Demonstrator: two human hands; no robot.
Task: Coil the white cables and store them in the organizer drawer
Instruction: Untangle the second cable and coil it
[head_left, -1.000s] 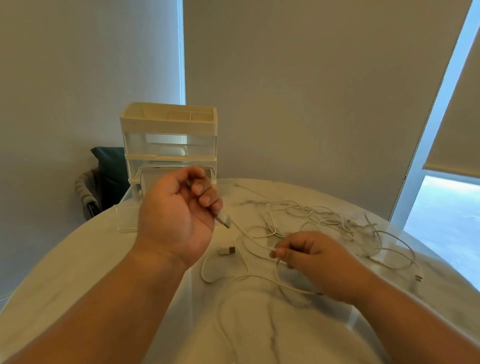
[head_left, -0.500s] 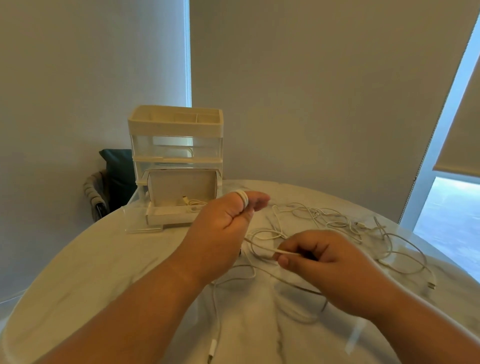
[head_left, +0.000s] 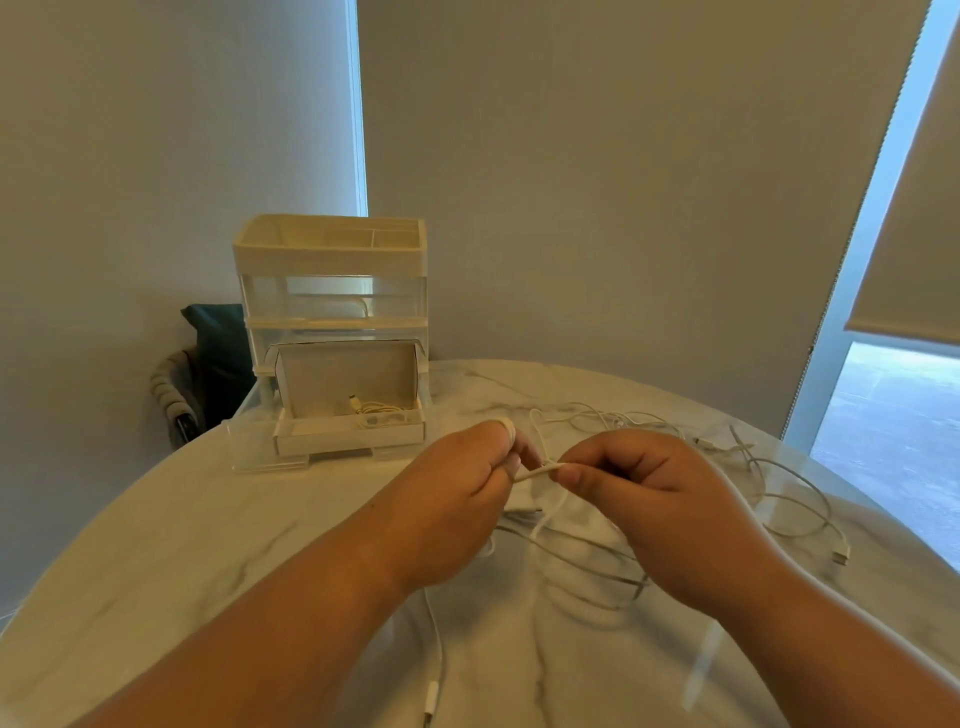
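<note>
The left hand (head_left: 452, 499) and right hand (head_left: 654, 499) pinch a white cable (head_left: 537, 472); the open drawer (head_left: 348, 437) holds a coiled cable (head_left: 379, 414).

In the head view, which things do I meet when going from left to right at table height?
Dark chair cushion, cream plastic drawer organizer, left hand, right hand, loose white cables, bright window.

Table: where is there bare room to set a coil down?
Bare marble lies on the left of the table, between the organizer and the near edge, left of the left hand. In the open drawer, the left half is free beside the stored coil. Crowded: loose cables spread from the right hand to the right edge. The held cable trails between the forearms.
</note>
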